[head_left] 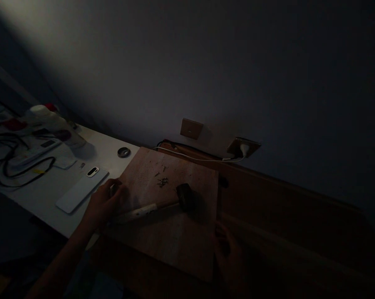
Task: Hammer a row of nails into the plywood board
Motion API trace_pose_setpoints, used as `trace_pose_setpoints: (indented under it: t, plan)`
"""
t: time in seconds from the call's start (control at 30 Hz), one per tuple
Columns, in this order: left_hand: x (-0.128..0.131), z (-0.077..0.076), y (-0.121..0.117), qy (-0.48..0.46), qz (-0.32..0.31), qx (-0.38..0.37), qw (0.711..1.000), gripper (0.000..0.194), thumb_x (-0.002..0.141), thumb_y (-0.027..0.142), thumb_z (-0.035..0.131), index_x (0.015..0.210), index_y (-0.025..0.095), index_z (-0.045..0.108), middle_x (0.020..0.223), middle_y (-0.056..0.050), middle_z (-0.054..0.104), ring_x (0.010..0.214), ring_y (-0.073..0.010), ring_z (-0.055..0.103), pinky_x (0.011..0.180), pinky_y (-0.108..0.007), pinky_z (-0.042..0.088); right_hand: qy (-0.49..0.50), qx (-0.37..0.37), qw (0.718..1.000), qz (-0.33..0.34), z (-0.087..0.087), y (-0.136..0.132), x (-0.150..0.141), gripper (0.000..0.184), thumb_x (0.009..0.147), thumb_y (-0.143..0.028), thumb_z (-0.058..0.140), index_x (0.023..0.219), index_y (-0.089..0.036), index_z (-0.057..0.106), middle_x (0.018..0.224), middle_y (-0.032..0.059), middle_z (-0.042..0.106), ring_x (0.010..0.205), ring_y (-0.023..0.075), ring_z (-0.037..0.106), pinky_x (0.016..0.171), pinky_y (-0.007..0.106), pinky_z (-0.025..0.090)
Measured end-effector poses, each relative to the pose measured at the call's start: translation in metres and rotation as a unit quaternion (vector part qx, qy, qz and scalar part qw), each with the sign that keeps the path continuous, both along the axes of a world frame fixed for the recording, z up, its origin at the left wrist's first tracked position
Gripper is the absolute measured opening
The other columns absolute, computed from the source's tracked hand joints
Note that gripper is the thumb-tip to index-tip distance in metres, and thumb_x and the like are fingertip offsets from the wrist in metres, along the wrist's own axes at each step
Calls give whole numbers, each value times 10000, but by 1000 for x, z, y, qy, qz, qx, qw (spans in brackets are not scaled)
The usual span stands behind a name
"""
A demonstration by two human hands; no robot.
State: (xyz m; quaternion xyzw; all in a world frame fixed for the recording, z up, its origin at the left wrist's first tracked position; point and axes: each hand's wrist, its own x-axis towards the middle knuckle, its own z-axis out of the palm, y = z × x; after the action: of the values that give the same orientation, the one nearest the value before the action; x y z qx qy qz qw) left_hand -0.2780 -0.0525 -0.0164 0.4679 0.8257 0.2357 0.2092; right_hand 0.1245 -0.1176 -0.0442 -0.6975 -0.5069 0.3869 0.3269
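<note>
A flat wooden board (175,241) lies in front of me, in dim light. On it rests a hammer (140,212) with a dark head and a pale, partly white handle that points left. Several small nails or screws (162,181) lie loose in a cluster behind the hammer. My left hand (108,199) is at the board's left edge beside the handle end, fingers bent around the edge. At the right edge my right hand (227,251) has its fingers curled against the board; deep shadow hides part of it.
Left of the board, a white table (106,145) bears a phone (81,191), a roll of tape (123,152), a pale bottle (59,126) and dark cables (7,166). A wall socket with a white plug (244,149) and a cord is behind. A wooden surface (283,232) extends right.
</note>
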Motion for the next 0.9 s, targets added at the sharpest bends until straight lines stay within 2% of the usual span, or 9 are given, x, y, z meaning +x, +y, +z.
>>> trace_pose_setpoints:
  t: [0.1, 0.23, 0.37, 0.47, 0.53, 0.63, 0.77, 0.9]
  plan:
    - [6, 2, 0, -13, -13, -24, 1000, 561, 821, 674, 524, 1107, 225, 702, 1185, -125, 776, 1049, -334, 740, 869, -393, 576, 3, 5, 1000, -15, 2, 2, 3, 490, 877, -598, 685, 1173, -223, 796, 1125, 164, 836, 990, 347, 816, 816, 445, 682]
    - [31, 13, -1, -26, -27, -38, 999, 557, 810, 676, 521, 1086, 232, 712, 1151, -113, 775, 1011, -331, 746, 860, -405, 588, -11, 12, 997, -70, 0, 3, 21, 552, 837, -671, 642, 1145, -232, 772, 1134, 168, 829, 1006, 363, 805, 839, 478, 673]
    - [76, 14, -7, -41, -118, -11, 992, 510, 859, 631, 508, 1088, 232, 728, 1082, -96, 784, 1035, -317, 730, 905, -413, 593, -72, 14, 989, -127, -4, 2, 64, 562, 813, -705, 597, 1098, -241, 737, 1172, 179, 813, 1103, 398, 772, 942, 535, 635]
    - [113, 6, -13, -68, -215, 20, 974, 482, 905, 503, 501, 1240, 233, 718, 1167, -98, 788, 1098, -310, 712, 959, -422, 589, -148, 3, 974, -174, -5, -5, 108, 543, 807, -719, 561, 1056, -265, 724, 1180, 182, 804, 1111, 432, 760, 943, 582, 617]
    - [134, 0, -17, -82, -273, 30, 958, 516, 900, 407, 521, 1359, 229, 672, 1239, -107, 774, 1137, -302, 701, 981, -416, 587, -189, 0, 964, -187, -4, -12, 137, 516, 826, -701, 532, 1052, -276, 718, 1198, 186, 798, 1107, 448, 757, 935, 603, 609]
    - [157, -9, -19, -78, -343, 15, 936, 577, 888, 317, 565, 1454, 213, 610, 1324, -128, 745, 1187, -306, 682, 1013, -422, 579, -255, -41, 949, -183, -4, -24, 173, 506, 835, -683, 517, 1041, -273, 731, 1163, 210, 800, 1007, 481, 765, 893, 650, 592]
    - [173, -25, -21, 27, -379, -6, 925, 528, 915, 243, 569, 1440, 213, 619, 1450, -167, 675, 1270, -354, 637, 1082, -517, 530, -264, -40, 947, -181, -10, -37, 201, 551, 823, -704, 504, 1055, -264, 743, 1165, 210, 797, 1020, 466, 761, 911, 633, 582]
    - [185, -40, -27, 120, -400, 70, 906, 471, 933, 215, 583, 1401, 234, 637, 1636, -175, 496, 1447, -387, 500, 1157, -571, 456, -253, -45, 951, -174, -8, -39, 206, 692, 833, -789, 473, 1111, -209, 727, 1219, 232, 767, 1144, 458, 717, 1003, 632, 541]
